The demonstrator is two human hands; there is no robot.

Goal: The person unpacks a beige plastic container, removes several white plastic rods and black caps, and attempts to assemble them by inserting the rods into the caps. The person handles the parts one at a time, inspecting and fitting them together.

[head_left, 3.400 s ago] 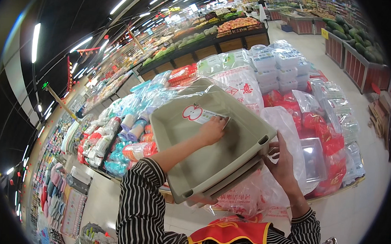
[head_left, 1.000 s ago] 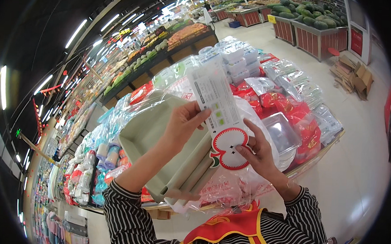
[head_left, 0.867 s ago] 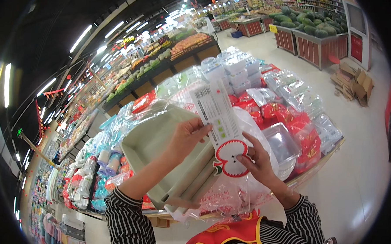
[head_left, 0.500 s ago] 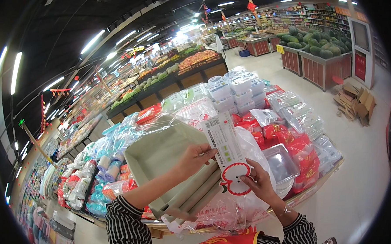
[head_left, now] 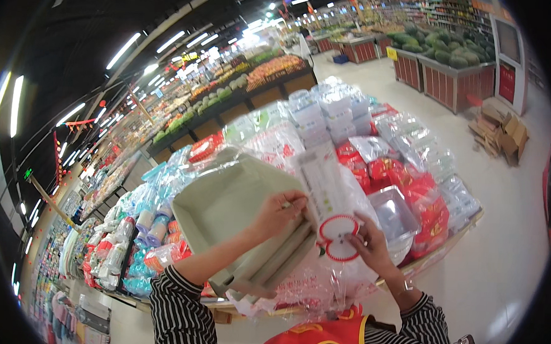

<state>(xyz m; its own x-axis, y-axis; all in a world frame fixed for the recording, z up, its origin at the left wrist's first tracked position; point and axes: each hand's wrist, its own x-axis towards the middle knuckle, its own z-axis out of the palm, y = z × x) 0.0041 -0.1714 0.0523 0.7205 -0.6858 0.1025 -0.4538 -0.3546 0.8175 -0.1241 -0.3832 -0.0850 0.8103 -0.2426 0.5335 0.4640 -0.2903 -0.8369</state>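
A long white cardboard label card (head_left: 320,174) with a red-edged apple shape at its lower end is tilted over the goods. My right hand (head_left: 371,241) pinches it at the apple shape. My left hand (head_left: 280,214) is closed at the card's left edge, its fingertips pressed together; whether they grip the card or some small pale thing is blurred. Under my left forearm lies a stack of nested grey-green plastic bins (head_left: 226,185), partly covered in clear film. White plastic wrap (head_left: 357,194) bulges behind the card.
Around the bins the display table carries red packages (head_left: 430,209), a foil tray (head_left: 395,213), stacked clear-lidded tubs (head_left: 333,113) and bagged cups (head_left: 157,229). Flattened cardboard (head_left: 504,136) lies on the floor at right. A melon stand (head_left: 457,88) and a produce rack (head_left: 229,111) stand beyond.
The card has shifted slightly right and its print has blurred. My left hand has curled more and now sits by the card's edge. The whole view has moved a little.
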